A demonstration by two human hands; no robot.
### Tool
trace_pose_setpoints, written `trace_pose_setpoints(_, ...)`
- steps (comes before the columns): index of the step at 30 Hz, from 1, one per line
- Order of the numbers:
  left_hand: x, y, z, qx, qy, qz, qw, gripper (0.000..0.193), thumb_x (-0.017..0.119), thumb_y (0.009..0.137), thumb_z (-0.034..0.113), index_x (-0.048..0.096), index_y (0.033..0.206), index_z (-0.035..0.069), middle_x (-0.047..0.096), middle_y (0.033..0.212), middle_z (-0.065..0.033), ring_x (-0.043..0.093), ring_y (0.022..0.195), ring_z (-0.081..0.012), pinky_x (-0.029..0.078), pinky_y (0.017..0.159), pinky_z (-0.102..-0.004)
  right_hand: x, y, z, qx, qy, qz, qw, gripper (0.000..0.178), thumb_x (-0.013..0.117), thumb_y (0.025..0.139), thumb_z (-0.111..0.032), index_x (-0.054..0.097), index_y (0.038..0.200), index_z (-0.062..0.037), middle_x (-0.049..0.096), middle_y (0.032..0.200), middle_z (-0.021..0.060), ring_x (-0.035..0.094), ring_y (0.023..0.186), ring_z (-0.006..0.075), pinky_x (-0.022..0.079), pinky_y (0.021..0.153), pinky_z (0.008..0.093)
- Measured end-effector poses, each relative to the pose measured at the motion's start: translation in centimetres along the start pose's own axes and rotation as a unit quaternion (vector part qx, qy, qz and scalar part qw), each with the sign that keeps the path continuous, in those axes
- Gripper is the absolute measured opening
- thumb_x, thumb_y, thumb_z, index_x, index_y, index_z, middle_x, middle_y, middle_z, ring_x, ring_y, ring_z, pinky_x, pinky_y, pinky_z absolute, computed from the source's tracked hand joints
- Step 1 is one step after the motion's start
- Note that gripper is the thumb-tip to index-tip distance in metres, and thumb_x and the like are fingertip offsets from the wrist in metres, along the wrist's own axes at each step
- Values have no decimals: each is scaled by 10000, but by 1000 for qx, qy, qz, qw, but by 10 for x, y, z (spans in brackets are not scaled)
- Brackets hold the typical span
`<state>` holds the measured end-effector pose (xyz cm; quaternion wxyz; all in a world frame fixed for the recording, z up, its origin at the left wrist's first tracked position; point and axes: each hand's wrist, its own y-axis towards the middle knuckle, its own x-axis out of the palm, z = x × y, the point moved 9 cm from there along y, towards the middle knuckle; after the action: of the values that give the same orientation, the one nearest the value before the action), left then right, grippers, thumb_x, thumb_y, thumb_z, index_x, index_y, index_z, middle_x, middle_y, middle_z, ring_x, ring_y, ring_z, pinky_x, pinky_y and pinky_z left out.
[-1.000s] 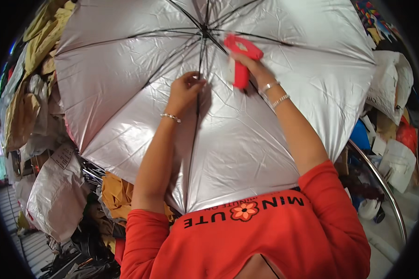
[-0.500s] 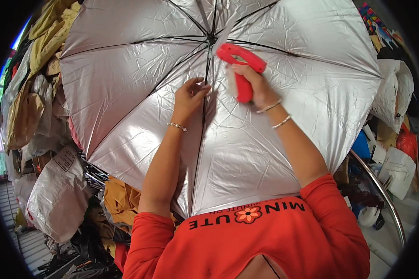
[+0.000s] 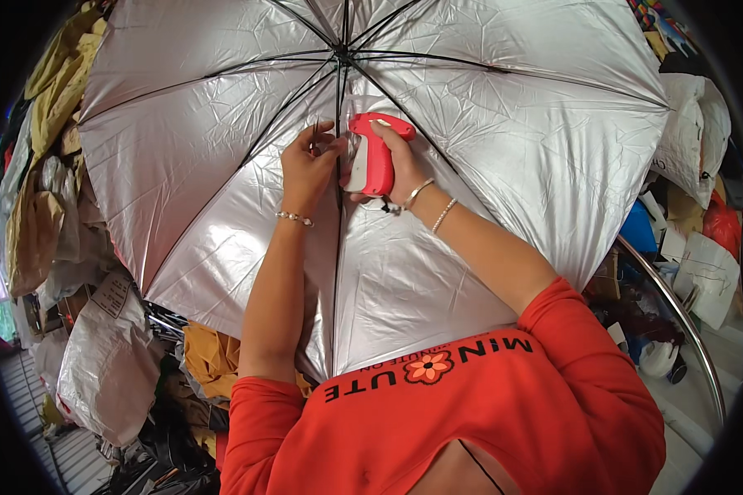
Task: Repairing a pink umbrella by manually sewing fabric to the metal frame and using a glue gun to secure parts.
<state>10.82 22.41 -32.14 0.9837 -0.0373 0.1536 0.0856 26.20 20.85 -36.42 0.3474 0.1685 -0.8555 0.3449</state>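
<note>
**Tagging gun held at the rib of an open silver umbrella**

Looking down from the head camera, a large open umbrella with a crinkled silver lining and thin black metal ribs (image 3: 470, 107) fills the upper and middle part of the view, its inner side turned toward the person. Its ribs spread from a hub near the top centre. The canopy's lower edge runs from the left side down to a point above the red shirt (image 3: 470, 412), then climbs toward the right.

Open room is scarce. Left of the canopy edge, bundles in tan, yellow and grey plastic wrap (image 3: 91, 355) crowd close, and a heap of mustard cloth (image 3: 210, 359) lies just under the rim. On the right, white and blue bags (image 3: 685, 140) and a curved metal rail (image 3: 677, 305) sit near the canopy's edge.

The left hand (image 3: 305, 165), a bead bracelet at its wrist, pinches the lining at the central rib, fingers closed narrowly on the fabric. The right hand (image 3: 392, 165), wearing two thin bracelets, wraps around the grip of a red plastic pistol-shaped tagging gun (image 3: 373, 157), whose nose points left toward the pinched spot, just beside the left fingers. Both hands work close together below the hub.
</note>
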Motion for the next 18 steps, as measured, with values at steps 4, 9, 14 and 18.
trace_pose_setpoints(4,2,2,0,-12,-10,5,1000,318,751,873,32,710,1187,-4,719,940,-37,653,813,-86,513,741,-231,1,-6,-5,-6,-6,-15,1000,759,582,879,-706,530,1218,-29,669,854,195,718,742,403,584,509,525)
trace_pose_setpoints(9,7,4,-2,-10,-23,6,1000,317,761,875,43,712,1185,-4,719,939,-34,656,813,-86,512,736,-233,-7,-6,9,29,17,4,999,756,569,886,-710,508,1198,-24,666,846,214,716,711,416,583,507,522)
trace_pose_setpoints(14,12,1,0,-18,-26,9,999,310,772,874,55,719,1171,-12,724,952,-39,670,832,-90,513,733,-231,-10,-11,5,13,14,4,1000,746,558,893,-708,493,1176,-21,666,826,232,719,709,424,581,514,523)
trace_pose_setpoints(18,13,-3,2,-25,-8,14,1000,305,776,874,62,725,1160,-29,740,956,-54,678,829,-91,515,726,-229,-10,-13,1,28,33,-25,999,648,562,913,-620,509,1151,-19,677,842,242,723,736,421,584,538,540)
